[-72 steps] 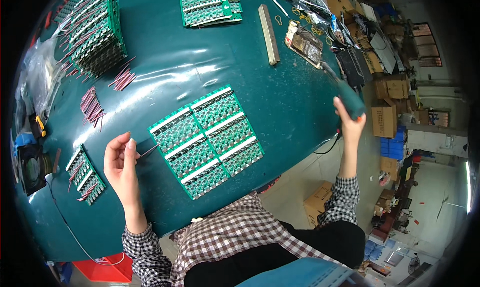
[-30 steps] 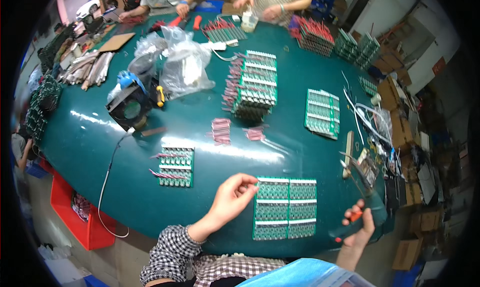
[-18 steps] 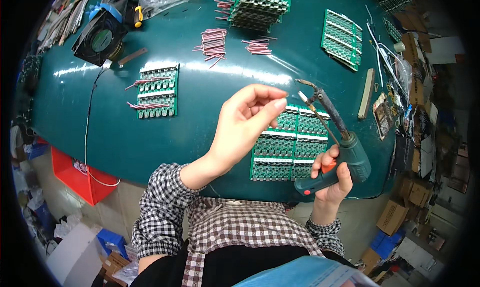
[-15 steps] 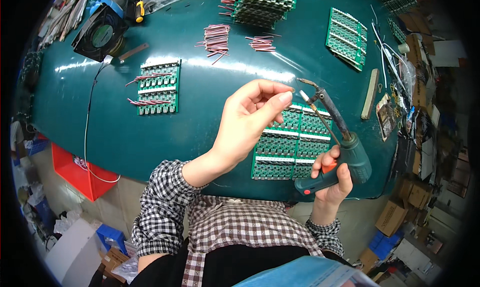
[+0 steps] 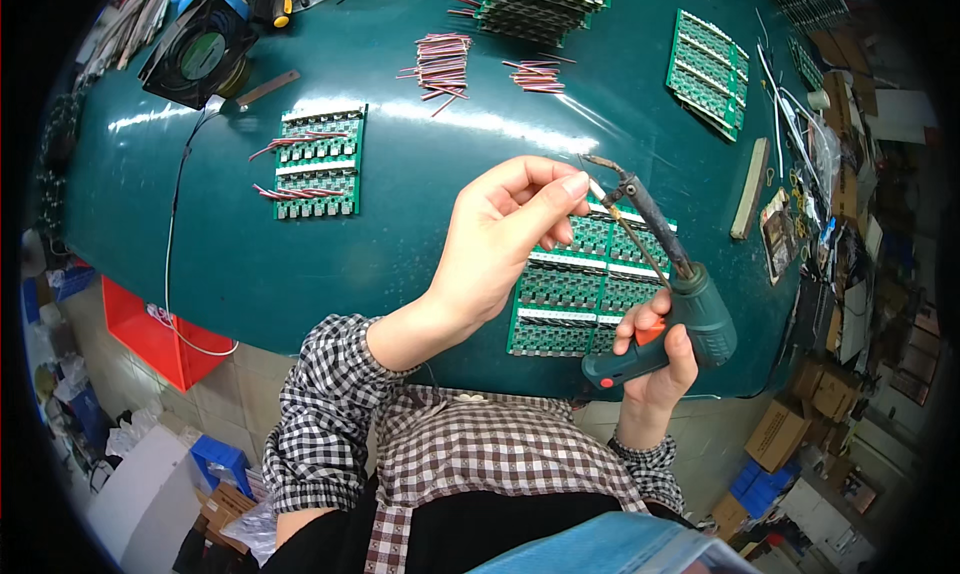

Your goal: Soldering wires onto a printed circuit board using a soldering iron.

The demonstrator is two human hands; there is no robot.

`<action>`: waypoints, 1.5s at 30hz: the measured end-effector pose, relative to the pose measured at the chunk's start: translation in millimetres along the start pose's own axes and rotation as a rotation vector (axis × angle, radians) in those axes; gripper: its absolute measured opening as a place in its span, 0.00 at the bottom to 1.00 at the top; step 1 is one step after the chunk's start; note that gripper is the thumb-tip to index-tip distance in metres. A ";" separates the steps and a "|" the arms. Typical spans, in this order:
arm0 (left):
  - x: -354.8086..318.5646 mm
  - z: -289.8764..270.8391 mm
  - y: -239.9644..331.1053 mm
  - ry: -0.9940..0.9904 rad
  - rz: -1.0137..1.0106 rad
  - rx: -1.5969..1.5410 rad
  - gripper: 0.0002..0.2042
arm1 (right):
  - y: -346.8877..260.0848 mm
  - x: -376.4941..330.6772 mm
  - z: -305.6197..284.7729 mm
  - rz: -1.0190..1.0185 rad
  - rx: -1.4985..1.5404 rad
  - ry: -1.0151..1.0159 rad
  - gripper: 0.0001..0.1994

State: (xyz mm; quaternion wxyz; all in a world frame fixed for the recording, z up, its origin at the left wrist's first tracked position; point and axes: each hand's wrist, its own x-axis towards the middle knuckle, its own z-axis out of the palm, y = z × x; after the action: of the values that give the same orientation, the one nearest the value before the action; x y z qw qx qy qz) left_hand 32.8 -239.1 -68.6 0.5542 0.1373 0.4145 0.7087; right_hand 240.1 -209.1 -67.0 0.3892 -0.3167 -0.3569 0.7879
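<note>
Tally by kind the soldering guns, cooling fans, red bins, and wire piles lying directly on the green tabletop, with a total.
Soldering gun: 1
Cooling fan: 1
Red bin: 1
Wire piles: 2
Total: 5

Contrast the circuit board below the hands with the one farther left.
The near board is larger than the left board. Reddish wires lie across the left board; none show on the near board. The left hand partly hides the near board; the left board is uncovered. Both are green with white strips.
</note>
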 end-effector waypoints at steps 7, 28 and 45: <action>-1.6 4.6 2.7 -0.004 -0.022 0.029 0.09 | -3.7 1.8 -2.0 -0.016 -0.040 0.026 0.19; -3.8 -44.7 -11.7 0.154 0.064 0.554 0.09 | -118.1 0.7 -186.3 -0.485 -1.151 1.029 0.16; -11.8 -43.9 -9.9 0.078 0.026 0.537 0.08 | -132.2 -61.9 -104.7 -0.462 -0.308 0.699 0.10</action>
State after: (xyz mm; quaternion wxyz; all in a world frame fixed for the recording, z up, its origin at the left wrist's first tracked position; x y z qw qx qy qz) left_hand 14.9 -268.4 -99.9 0.4724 0.2572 0.6067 0.5853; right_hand 403.4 -169.6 -3.4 0.6005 -0.5304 -0.3782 0.4636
